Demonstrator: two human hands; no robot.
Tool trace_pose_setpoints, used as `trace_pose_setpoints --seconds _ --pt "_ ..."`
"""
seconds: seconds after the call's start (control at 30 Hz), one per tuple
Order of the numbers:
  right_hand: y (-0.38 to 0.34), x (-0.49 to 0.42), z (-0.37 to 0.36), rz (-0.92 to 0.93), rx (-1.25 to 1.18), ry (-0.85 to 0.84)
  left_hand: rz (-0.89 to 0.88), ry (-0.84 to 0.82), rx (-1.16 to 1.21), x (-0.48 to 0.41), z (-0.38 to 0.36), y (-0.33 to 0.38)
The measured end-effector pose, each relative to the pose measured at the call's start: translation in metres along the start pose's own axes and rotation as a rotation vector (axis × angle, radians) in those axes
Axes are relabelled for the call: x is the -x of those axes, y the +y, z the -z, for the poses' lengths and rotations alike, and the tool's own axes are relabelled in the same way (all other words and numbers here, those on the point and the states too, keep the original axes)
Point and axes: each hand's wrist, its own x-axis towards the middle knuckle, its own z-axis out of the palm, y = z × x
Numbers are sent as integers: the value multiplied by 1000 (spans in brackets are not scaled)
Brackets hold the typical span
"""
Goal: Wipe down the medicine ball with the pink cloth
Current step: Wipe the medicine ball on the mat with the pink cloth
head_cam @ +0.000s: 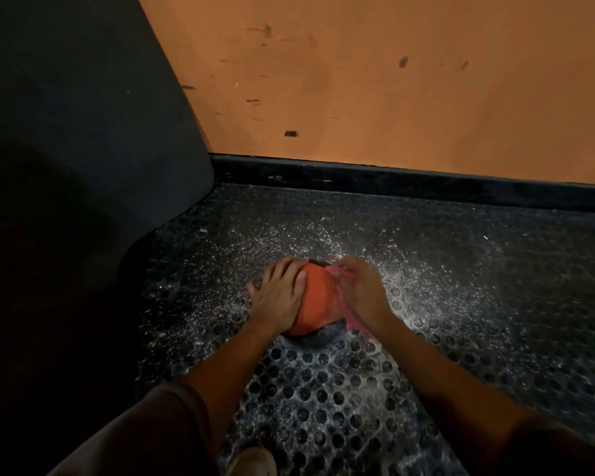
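Ball: the medicine ball (pixel 318 300) sits on the perforated floor mat (pixel 323 389), between both hands.
Left hand: the left hand (pixel 280 293) lies flat on the ball's left side, fingers spread wide, bracing it.
Right hand: the right hand (pixel 363 286) presses the pink cloth (pixel 349 321) to the right side, fingers curled over it.
Doing it well: probably brace firmly, wipe in overlapping arcs, then roll the ball to reach its underside.

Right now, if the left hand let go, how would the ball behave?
Likely to roll: the ball is round, on a flat mat, braced by the left hand against the right hand and cloth. Its matte, rubbery-looking surface probably grips rather than slips.
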Motion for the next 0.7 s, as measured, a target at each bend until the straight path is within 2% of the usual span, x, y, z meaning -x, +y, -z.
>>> trace_pose_setpoints --seconds 0.07,0.23,0.33,0.5,0.6,0.7 --pt "6 1 4 -94 -24 68 10 2 13 0 0 1" --pt "-8 9 -8 112 27 -20 47 13 13 -2 0 -6" --pt "-2 1 -2 -5 -3 71 47 4 22 -1 0 -1" --pt "-13 -4 -8 144 89 -15 96 18 46 -6 1 0" --pt "-3 -12 0 -33 59 40 92 7 38 -6 0 1" --pt "-11 -4 -7 66 118 55 106 14 47 -6 2 3"
